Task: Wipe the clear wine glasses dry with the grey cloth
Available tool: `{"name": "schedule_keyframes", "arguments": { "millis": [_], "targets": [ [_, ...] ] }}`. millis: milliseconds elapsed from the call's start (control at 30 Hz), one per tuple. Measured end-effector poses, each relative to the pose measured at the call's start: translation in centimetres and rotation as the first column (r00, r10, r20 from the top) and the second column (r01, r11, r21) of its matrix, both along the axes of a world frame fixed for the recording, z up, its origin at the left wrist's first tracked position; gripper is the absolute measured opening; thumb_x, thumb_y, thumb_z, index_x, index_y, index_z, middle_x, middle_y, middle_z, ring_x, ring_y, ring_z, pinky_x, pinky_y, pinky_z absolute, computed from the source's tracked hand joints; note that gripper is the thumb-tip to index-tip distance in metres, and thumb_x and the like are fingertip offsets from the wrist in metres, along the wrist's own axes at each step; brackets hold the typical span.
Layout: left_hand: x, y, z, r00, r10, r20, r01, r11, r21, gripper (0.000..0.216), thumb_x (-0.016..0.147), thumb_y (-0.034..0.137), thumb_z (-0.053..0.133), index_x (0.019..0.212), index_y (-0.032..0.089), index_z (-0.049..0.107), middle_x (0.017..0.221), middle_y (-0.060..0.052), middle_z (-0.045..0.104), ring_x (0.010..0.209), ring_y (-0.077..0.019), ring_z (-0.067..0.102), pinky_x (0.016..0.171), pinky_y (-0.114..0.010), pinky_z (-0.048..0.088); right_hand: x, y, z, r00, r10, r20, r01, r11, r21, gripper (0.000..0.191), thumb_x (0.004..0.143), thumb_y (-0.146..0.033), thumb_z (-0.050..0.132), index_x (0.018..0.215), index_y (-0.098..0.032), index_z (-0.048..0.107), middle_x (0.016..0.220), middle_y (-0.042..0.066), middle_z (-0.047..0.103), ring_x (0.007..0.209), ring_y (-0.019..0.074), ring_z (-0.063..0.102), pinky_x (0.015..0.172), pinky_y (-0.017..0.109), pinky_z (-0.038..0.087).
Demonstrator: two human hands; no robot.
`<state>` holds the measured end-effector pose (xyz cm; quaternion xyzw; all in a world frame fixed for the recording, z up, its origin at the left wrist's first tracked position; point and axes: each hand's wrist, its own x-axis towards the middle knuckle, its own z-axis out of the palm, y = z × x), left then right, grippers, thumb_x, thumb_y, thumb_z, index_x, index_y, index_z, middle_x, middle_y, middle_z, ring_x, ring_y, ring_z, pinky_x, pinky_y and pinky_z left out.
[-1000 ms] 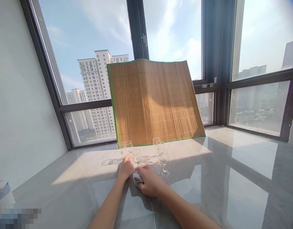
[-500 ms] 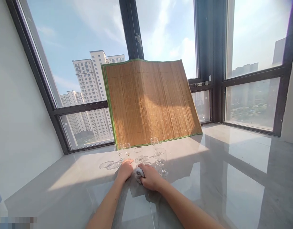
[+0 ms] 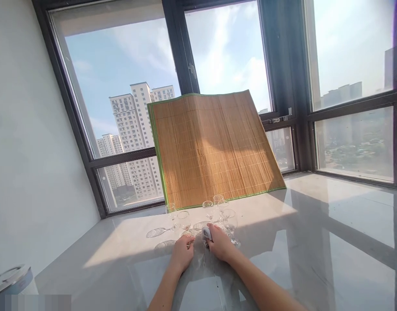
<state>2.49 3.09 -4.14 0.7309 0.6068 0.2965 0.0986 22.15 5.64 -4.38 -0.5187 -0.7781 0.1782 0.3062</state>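
My left hand (image 3: 182, 255) rests on the pale stone countertop (image 3: 121, 242), fingers loosely forward and apart, just short of the foot of a small stemmed glass (image 3: 184, 219). Nothing shows in it. My right hand (image 3: 220, 244) is closed around a small white cloth (image 3: 207, 233), pressed to the surface beside another stemmed glass (image 3: 230, 221). Several clear stemmed glasses stand in a loose group right behind both hands, among them one at the left (image 3: 171, 211) and one in the middle (image 3: 208, 208).
A bamboo mat with a green edge (image 3: 214, 147) leans against the dark window frame (image 3: 185, 65) behind the glasses. A white wall (image 3: 26, 151) runs along the left. A round lidded container (image 3: 12, 280) sits at the lower left.
Both hands have shifted a little to the right along the counter. My left hand has drawn back from the glasses. The cloth now sits nearer the right-hand glasses. The view has tilted up slightly.
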Motion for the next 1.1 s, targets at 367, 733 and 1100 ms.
{"name": "schedule_keyframes", "arguments": {
  "millis": [367, 733, 1100],
  "targets": [
    [0.0, 0.1, 0.4, 0.998, -0.024, 0.062, 0.025, 1.0, -0.015, 0.033, 0.087, 0.014, 0.049, 0.105, 0.02, 0.075, 0.117, -0.007, 0.072, 0.116, -0.0193, 0.063, 0.105, -0.03, 0.043, 0.5, 0.1, 0.2, 1.0, 0.028, -0.014, -0.027, 0.999, 0.041, 0.037, 0.083, -0.021, 0.051, 0.12, -0.019, 0.053, 0.116, 0.013, 0.062, 0.111, 0.026, 0.053, 0.09, 0.031, 0.037],
    [-0.3, 0.1, 0.1, 0.996, -0.04, 0.077, 0.041, 0.999, -0.017, 0.035, 0.085, 0.015, 0.049, 0.108, 0.02, 0.074, 0.124, -0.007, 0.069, 0.125, -0.0204, 0.058, 0.108, -0.031, 0.042, 1.7, 1.1, -0.2, 0.99, 0.119, -0.082, -0.114, 0.991, 0.064, 0.029, 0.081, -0.019, 0.053, 0.11, -0.021, 0.052, 0.106, 0.008, 0.063, 0.099, 0.0221, 0.056, 0.08, 0.027, 0.035],
    [-0.1, 0.2, 0.2, 0.999, -0.028, 0.025, 0.028, 0.999, -0.015, 0.033, 0.086, 0.018, 0.048, 0.105, 0.019, 0.075, 0.12, -0.008, 0.07, 0.121, -0.0193, 0.06, 0.106, -0.03, 0.042, 2.1, 1.3, 0.2, 0.995, 0.09, -0.031, -0.089, 0.995, 0.035, 0.039, 0.083, -0.022, 0.052, 0.122, -0.021, 0.051, 0.113, 0.009, 0.064, 0.104, 0.0232, 0.057, 0.083, 0.028, 0.036]
  ]
}}
